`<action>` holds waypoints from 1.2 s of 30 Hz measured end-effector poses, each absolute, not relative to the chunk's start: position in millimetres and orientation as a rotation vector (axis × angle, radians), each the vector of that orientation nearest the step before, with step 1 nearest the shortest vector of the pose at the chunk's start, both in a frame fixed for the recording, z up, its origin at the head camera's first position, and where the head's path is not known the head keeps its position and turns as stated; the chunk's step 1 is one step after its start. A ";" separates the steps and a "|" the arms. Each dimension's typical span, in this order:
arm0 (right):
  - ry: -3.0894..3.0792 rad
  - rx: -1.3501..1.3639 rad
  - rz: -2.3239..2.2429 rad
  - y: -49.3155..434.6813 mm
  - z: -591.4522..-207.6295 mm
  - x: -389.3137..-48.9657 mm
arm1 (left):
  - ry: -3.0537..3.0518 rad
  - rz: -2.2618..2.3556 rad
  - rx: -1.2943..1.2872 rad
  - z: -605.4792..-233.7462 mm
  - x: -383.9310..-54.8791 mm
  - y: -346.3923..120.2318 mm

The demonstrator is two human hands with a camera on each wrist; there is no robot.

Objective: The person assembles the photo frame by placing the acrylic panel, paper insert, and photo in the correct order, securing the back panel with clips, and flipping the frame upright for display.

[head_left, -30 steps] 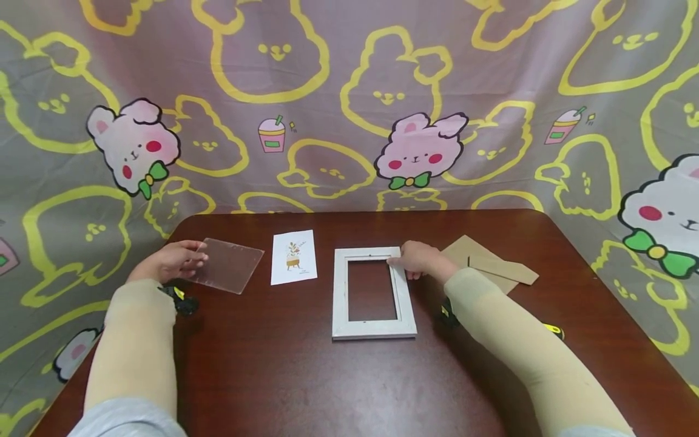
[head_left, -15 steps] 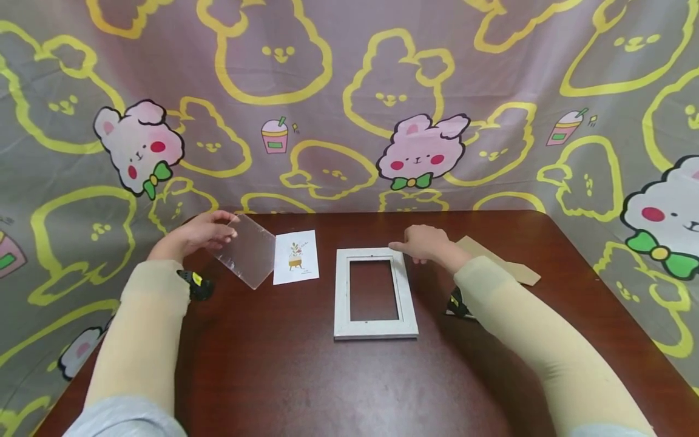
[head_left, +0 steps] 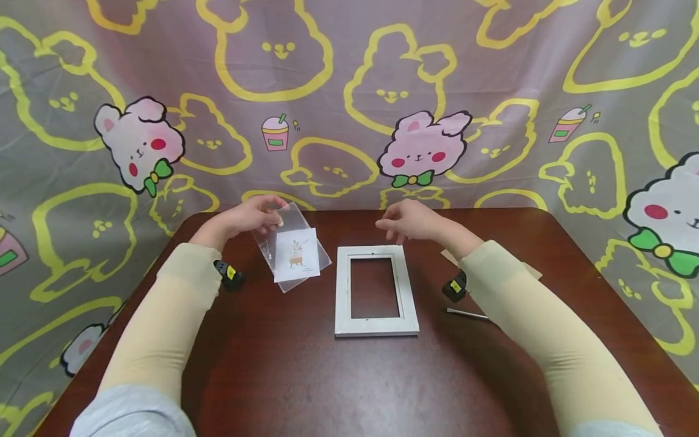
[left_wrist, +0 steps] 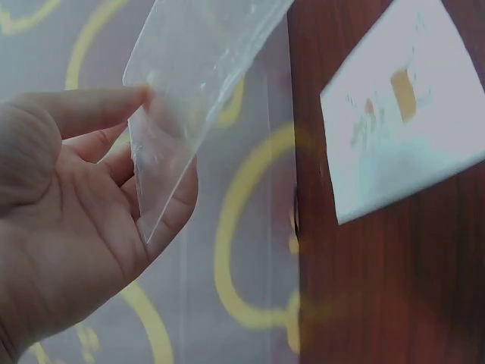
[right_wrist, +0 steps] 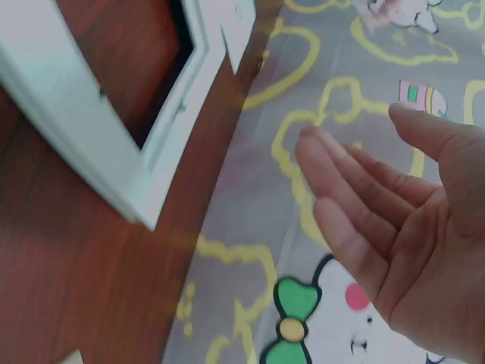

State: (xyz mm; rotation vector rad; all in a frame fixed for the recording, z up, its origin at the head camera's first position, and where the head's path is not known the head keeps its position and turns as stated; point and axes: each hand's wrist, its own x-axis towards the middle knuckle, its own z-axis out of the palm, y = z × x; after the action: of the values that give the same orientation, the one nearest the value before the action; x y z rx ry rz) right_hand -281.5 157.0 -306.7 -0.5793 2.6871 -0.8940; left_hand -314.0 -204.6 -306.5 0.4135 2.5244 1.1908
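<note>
In the head view my left hand [head_left: 256, 213] pinches a clear plastic sheet [head_left: 295, 215] by its far left corner, thumb on one side and fingers on the other. The sheet is tilted in front of a white card [head_left: 297, 258] with a printed potted plant, which shows through it. In the left wrist view the card [left_wrist: 405, 106] lies on the table, apart from the sheet [left_wrist: 204, 53]. My right hand [head_left: 412, 220] hovers past the far right corner of a white picture frame [head_left: 343, 291], holding nothing, its fingers [right_wrist: 356, 167] loosely bent. The frame lies flat, its opening bare.
Behind my right forearm a brown backing board [head_left: 532, 271] is mostly hidden. A thin metal shaft [head_left: 466, 314] sticks out from under that arm, its other end covered. A patterned cloth [head_left: 327, 73] hangs along the table's far edge [head_left: 349, 211] and sides.
My left hand has carried the clear sheet rightward, from the left of the card to in front of it. My right hand has let go of the frame and lifted away.
</note>
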 end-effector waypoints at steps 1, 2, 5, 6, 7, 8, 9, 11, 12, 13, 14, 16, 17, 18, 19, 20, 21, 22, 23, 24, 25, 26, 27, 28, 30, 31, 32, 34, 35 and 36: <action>2.657 -0.586 -0.940 153.9 -307.1 -280.8 | 2.513 1.187 0.449 -305.4 -313.8 -197.7; 2.624 -0.595 -0.984 150.7 -307.9 -280.0 | 2.501 1.184 0.481 -304.0 -313.1 -190.8; 2.539 -0.613 -1.093 142.8 -311.1 -277.9 | 2.460 1.173 0.572 -301.1 -312.0 -171.4; 2.524 -0.628 -1.111 140.7 -311.6 -277.1 | 2.450 1.164 0.596 -299.8 -311.2 -165.5; 2.511 -0.647 -1.126 139.3 -312.4 -276.2 | 2.440 1.156 0.621 -299.0 -310.9 -159.6; 2.500 -0.663 -1.139 138.1 -312.9 -275.5 | 2.431 1.152 0.650 -298.5 -310.7 -154.5; 2.491 -0.677 -1.149 137.0 -313.4 -275.1 | 2.428 1.144 0.677 -298.2 -310.3 -149.9; 2.468 -0.690 -1.165 134.4 -315.0 -274.7 | 2.430 1.127 0.720 -298.4 -309.4 -142.4; 2.455 -0.687 -1.174 133.1 -316.3 -275.3 | 2.428 1.122 0.743 -299.5 -309.5 -140.1; 2.438 -0.678 -1.187 131.8 -318.1 -275.8 | 2.429 1.118 0.759 -301.0 -309.8 -137.6; 2.422 -0.662 -1.199 130.6 -319.9 -276.2 | 2.432 1.115 0.766 -302.1 -309.6 -135.2; 2.389 -0.628 -1.223 128.4 -323.6 -276.4 | 2.433 1.113 0.766 -304.1 -309.2 -130.4; 2.377 -0.613 -1.231 127.4 -325.0 -276.1 | 2.430 1.117 0.768 -305.4 -309.7 -128.1; 2.364 -0.603 -1.239 126.5 -326.7 -276.1 | 2.427 1.120 0.771 -306.4 -309.9 -125.6; 2.355 -0.590 -1.249 125.7 -328.0 -275.7 | 2.421 1.131 0.764 -306.8 -309.4 -122.9; 2.347 -0.583 -1.259 125.0 -329.2 -275.4 | 2.411 1.144 0.759 -307.1 -309.2 -120.5; 2.339 -0.578 -1.268 124.2 -329.9 -274.5 | 2.398 1.157 0.759 -307.4 -309.2 -118.3; 2.334 -0.577 -1.276 123.1 -330.2 -273.9 | 2.380 1.176 0.762 -307.9 -309.8 -116.6; 2.329 -0.578 -1.282 122.1 -330.1 -273.1 | 2.370 1.185 0.771 -308.3 -310.3 -114.8; 2.322 -0.579 -1.291 121.5 -330.3 -272.6 | 2.359 1.197 0.772 -308.4 -310.6 -113.2; 2.316 -0.575 -1.300 120.9 -330.2 -272.1 | 2.352 1.207 0.772 -308.1 -310.7 -111.7; 2.311 -0.576 -1.306 120.4 -330.4 -271.9 | 2.346 1.213 0.775 -308.0 -310.9 -110.5; 2.306 -0.572 -1.312 120.0 -330.4 -271.6 | 2.343 1.216 0.780 -307.7 -311.0 -109.5; 2.300 -0.570 -1.316 120.0 -330.7 -272.0 | 2.345 1.215 0.785 -307.7 -311.2 -108.7; 2.291 -0.558 -1.322 120.3 -331.5 -272.2 | 2.347 1.215 0.781 -307.2 -310.7 -107.4; 2.288 -0.555 -1.323 120.4 -332.1 -272.5 | 2.347 1.213 0.783 -306.8 -310.0 -107.0; 2.287 -0.552 -1.324 120.7 -332.6 -272.6 | 2.346 1.213 0.786 -306.9 -309.7 -106.7; 2.284 -0.552 -1.327 121.2 -333.8 -273.0 | 2.351 1.215 0.786 -307.6 -309.9 -106.2; 2.284 -0.553 -1.327 121.5 -334.5 -273.0 | 2.358 1.213 0.788 -307.7 -309.6 -105.9; 2.285 -0.557 -1.328 121.8 -334.7 -272.9 | 2.366 1.213 0.787 -308.1 -309.6 -105.7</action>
State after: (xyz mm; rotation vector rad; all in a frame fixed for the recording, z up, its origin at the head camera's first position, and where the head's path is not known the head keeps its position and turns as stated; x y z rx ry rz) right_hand -272.9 121.8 -334.7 -0.5569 2.2853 -1.3280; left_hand -309.6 -105.7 -308.1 0.7870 2.3657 1.2128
